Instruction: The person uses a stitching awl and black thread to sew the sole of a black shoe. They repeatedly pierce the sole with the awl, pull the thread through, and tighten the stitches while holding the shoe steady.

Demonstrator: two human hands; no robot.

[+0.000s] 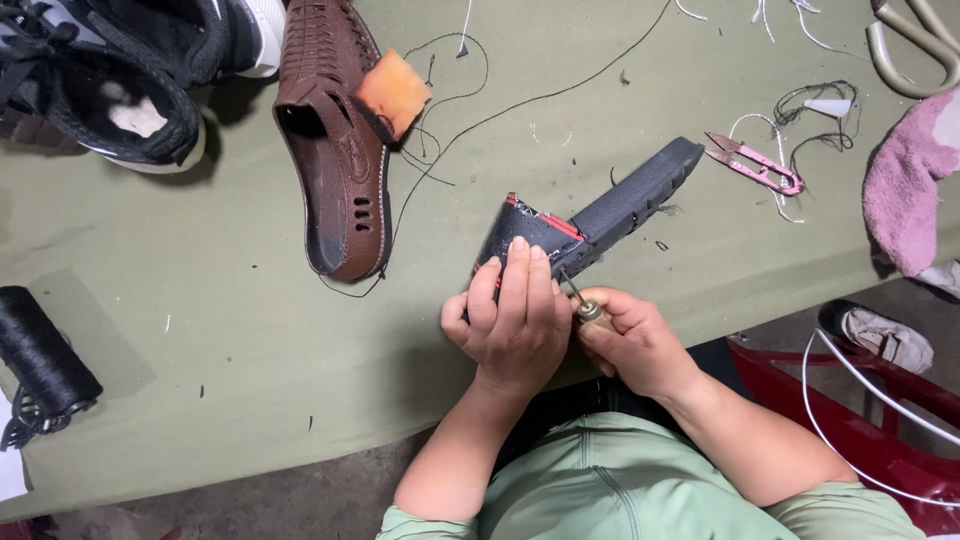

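The left hand [512, 318] is closed around the near end of a dark shoe [598, 215], fingers lying flat over its heel. The shoe rests at the near edge of the table [230, 330] and points away to the far right. The right hand [632, 338] is clenched on a wooden-handled awl [585, 305], whose thin metal tip slants up against the shoe's side just beside the left fingers.

To the left of the hands lies a brown woven shoe [338, 150], with an orange sponge [392, 92] at its far right side and black thread trailing around it. A black sneaker [110, 75] sits in the far left corner, and a spool of black thread [40, 358] lies at the near left. To the right of the dark shoe's toe lie pink thread snips [755, 165], well clear of it. A pink cloth [910, 190] lies at the right edge, with scissor handles [915, 45] beyond it. A red chair [860, 400] stands beside the person's right arm.
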